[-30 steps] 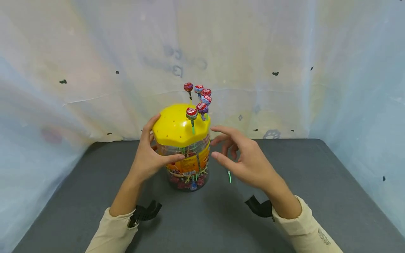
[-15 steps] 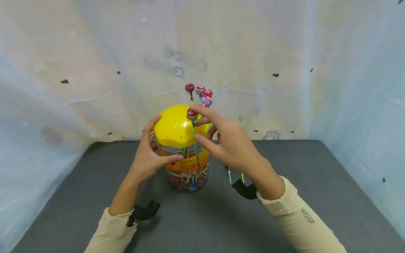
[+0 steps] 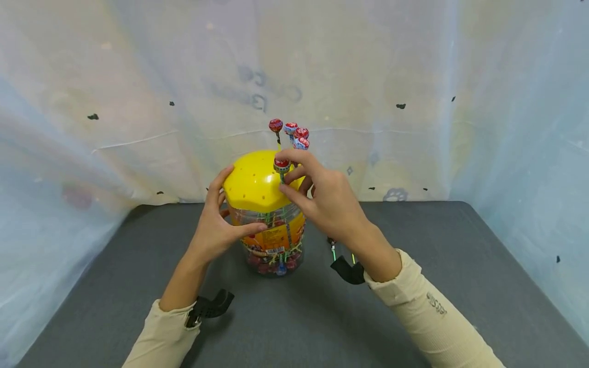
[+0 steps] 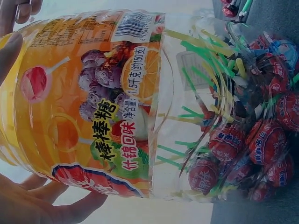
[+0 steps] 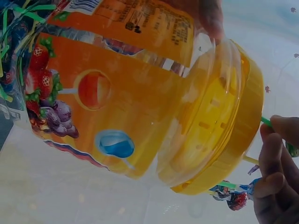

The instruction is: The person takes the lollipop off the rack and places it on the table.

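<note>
A clear jar [image 3: 274, 237] with an orange label stands upright in the head view, under a yellow lid [image 3: 250, 179] with small holes. Lollipops with red balls show through its lower wall in the left wrist view [image 4: 266, 142]. My left hand [image 3: 213, 230] holds the jar from the left, thumb across its front just below the lid. My right hand [image 3: 329, 199] pinches a lollipop [image 3: 281, 164] that stands at the lid's near right side; its green stick [image 5: 266, 121] meets the lid in the right wrist view. Behind it, several lollipops [image 3: 276, 125] stand up from the lid, some partly hidden by my fingers.
Two more lollipops lie on the dark grey table [image 3: 285, 327] right of the jar, a green stick [image 3: 334, 252] and a yellow stick [image 3: 353, 258] showing beside my right wrist. A pale curtain [image 3: 368, 66] hangs behind and at both sides.
My right hand has moved left from beside the jar to the front lollipop, and its fingers have closed on it. The left hand keeps its hold on the jar.
</note>
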`<state>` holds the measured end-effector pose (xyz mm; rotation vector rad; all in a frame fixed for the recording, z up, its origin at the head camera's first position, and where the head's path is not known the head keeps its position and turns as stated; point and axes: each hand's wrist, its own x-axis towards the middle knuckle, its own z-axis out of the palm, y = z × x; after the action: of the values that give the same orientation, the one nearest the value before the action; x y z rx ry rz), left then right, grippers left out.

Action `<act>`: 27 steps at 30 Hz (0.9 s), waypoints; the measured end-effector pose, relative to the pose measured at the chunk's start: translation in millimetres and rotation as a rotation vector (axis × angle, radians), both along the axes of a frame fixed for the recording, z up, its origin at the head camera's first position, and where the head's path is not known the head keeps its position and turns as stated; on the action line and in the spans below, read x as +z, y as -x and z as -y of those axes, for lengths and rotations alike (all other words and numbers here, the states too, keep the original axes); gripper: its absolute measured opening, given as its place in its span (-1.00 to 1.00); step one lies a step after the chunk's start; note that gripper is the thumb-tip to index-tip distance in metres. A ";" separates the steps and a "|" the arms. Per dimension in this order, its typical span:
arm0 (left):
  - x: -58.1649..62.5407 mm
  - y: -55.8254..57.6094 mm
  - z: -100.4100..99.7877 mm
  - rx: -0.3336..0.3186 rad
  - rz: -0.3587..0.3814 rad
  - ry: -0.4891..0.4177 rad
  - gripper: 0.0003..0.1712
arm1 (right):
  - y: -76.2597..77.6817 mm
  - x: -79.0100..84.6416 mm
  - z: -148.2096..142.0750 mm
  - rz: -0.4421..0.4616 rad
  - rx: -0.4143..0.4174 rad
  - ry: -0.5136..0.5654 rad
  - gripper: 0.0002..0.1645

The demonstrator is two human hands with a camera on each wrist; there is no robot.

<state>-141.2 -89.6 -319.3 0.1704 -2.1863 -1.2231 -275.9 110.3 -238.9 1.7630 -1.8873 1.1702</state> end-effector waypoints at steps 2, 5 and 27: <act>0.3 0.4 0.2 -0.001 -0.004 0.001 0.28 | 0.3 0.5 0.6 -0.003 0.002 0.017 -0.41; 0.7 0.8 0.4 -0.002 -0.006 0.004 0.28 | 0.7 1.6 0.7 -0.002 0.002 0.039 -0.40; -6.1 4.3 4.2 -0.016 -0.029 0.002 0.29 | 7.4 -8.4 -42.2 0.028 -0.079 0.092 -0.34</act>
<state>-145.4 -93.8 -325.4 0.1340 -2.1672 -1.2248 -283.3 152.5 -247.3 1.6172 -1.8690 1.2380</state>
